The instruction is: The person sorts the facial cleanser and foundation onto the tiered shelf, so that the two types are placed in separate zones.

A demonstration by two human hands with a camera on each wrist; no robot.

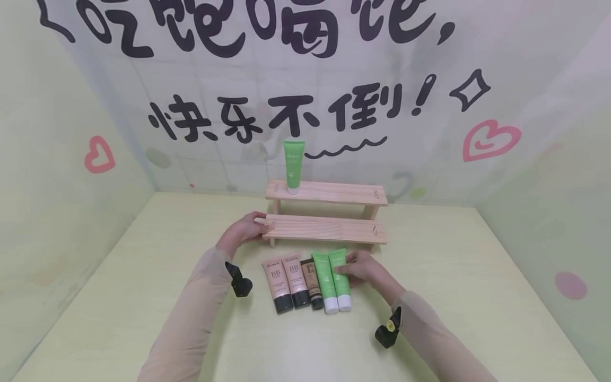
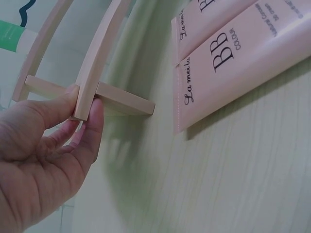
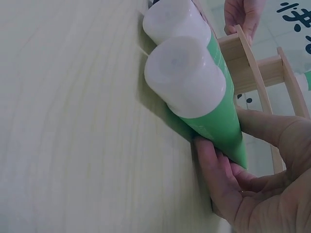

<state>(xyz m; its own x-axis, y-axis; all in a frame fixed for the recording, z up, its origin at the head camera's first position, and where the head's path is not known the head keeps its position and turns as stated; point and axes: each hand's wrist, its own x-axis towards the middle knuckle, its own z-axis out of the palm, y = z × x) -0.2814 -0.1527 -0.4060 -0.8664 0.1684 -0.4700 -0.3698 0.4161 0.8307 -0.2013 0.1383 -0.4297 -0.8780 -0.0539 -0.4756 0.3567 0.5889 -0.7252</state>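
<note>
A two-step wooden rack [image 1: 329, 228] stands at the back of the table. My left hand [image 1: 245, 228] pinches the left end of its lower step between thumb and fingers, plain in the left wrist view [image 2: 53, 145]. On the upper step a green tube [image 1: 294, 165] stands upright on its white cap. In front of the rack lies a row: two pink BB cream tubes [image 1: 278, 284], a small brown tube [image 1: 311, 281] with a black cap, and two green tubes [image 1: 325, 281]. The rightmost green tube [image 3: 218, 116] is gripped by my right hand [image 1: 365, 270], fingers under its edge, thumb on top.
The pale wood-grain table [image 1: 305, 350] reaches back to a white wall [image 1: 229, 159] with black lettering. Side walls [image 1: 62, 212] close in the table at left and right. Black wrist cameras [image 1: 242, 286] are strapped to both sleeves.
</note>
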